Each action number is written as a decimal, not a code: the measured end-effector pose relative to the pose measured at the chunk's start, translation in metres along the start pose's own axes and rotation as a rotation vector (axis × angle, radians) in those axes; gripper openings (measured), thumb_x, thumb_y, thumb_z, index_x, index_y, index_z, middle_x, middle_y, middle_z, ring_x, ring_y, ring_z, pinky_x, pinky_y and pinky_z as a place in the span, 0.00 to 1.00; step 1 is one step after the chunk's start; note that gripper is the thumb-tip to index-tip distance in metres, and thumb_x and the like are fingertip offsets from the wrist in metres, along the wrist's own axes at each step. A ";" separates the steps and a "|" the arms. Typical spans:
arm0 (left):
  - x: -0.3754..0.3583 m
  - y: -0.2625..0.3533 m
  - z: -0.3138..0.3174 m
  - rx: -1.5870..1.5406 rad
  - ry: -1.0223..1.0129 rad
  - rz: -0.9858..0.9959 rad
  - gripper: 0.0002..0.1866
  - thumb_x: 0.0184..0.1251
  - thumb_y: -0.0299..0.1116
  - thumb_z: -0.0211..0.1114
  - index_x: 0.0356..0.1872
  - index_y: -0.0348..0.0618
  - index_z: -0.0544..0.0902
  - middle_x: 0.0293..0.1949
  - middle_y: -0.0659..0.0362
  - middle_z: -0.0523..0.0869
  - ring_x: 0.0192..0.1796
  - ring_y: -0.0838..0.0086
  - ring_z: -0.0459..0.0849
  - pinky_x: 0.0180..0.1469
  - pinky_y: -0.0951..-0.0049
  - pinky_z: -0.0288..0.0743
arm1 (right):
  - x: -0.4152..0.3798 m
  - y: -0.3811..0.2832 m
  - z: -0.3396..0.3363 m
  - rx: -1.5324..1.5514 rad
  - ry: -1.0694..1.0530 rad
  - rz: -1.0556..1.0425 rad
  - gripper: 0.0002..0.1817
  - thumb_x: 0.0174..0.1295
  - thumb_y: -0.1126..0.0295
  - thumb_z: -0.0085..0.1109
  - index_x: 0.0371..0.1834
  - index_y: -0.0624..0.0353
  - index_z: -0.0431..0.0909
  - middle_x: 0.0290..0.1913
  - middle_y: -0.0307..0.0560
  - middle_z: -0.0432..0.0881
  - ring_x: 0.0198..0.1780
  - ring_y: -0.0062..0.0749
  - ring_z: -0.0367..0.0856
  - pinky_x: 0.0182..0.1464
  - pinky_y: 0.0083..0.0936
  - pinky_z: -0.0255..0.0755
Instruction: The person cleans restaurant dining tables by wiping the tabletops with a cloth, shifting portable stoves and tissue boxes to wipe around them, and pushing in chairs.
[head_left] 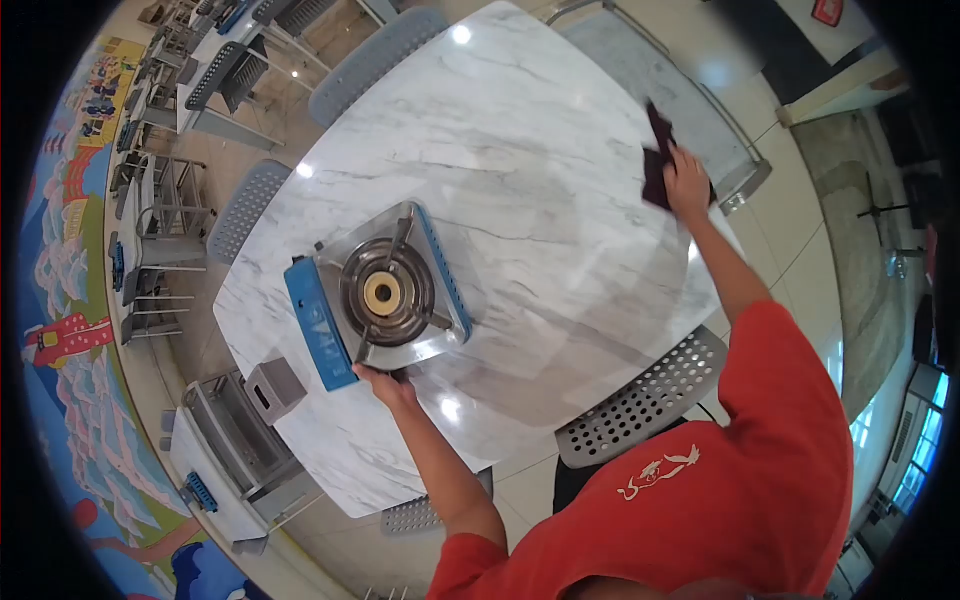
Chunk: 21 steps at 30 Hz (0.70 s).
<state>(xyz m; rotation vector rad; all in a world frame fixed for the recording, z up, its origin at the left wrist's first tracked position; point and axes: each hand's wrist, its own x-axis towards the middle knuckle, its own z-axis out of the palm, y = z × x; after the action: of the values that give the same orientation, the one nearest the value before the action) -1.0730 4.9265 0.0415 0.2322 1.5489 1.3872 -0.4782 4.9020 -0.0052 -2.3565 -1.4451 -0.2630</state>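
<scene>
A portable gas stove point(420, 352) with a blue control panel and a round burner sits on the white marble-patterned table point(540, 290). My left hand point(388, 388) is at the stove's near corner, closed on its edge, with some fingers hidden beneath. Over at the table's right edge, my right hand point(688, 184) grips a dark maroon cloth point(656, 176). Part of that cloth sticks up above the fingers and part hangs below.
A grey tissue box point(274, 391) stands near the table's left edge. Perforated grey chairs point(640, 400) surround the table. A metal trolley point(640, 75) is close to the far right side. Farther left are more tables and chairs along a painted wall point(95, 400).
</scene>
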 end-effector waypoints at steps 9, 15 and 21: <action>0.005 -0.019 -0.007 0.472 -0.239 -0.200 0.33 0.66 0.59 0.52 0.59 0.38 0.67 0.50 0.53 0.76 0.47 0.67 0.77 0.46 0.66 0.73 | -0.316 0.111 -0.161 -0.184 -0.787 0.344 0.22 0.61 0.55 0.44 0.52 0.60 0.69 0.47 0.58 0.77 0.44 0.54 0.78 0.45 0.47 0.73; -0.131 0.020 -0.031 0.640 -0.690 -0.070 0.33 0.64 0.60 0.54 0.58 0.41 0.68 0.52 0.55 0.75 0.52 0.69 0.75 0.52 0.62 0.70 | -0.548 0.099 -0.277 -0.101 -0.837 0.833 0.24 0.56 0.52 0.51 0.44 0.64 0.77 0.46 0.61 0.79 0.51 0.54 0.77 0.53 0.43 0.71; -0.195 0.117 -0.029 0.557 -0.903 0.348 0.20 0.67 0.52 0.54 0.47 0.47 0.75 0.38 0.65 0.78 0.38 0.81 0.74 0.39 0.77 0.69 | -0.700 0.081 -0.310 0.061 -0.844 1.206 0.24 0.55 0.55 0.54 0.38 0.69 0.80 0.43 0.64 0.81 0.48 0.54 0.79 0.50 0.41 0.73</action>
<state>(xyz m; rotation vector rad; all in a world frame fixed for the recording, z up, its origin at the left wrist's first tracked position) -1.0536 4.8095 0.2380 1.3220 1.0870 0.8390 -0.7179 4.1708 0.0229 -2.9012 0.0232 1.1416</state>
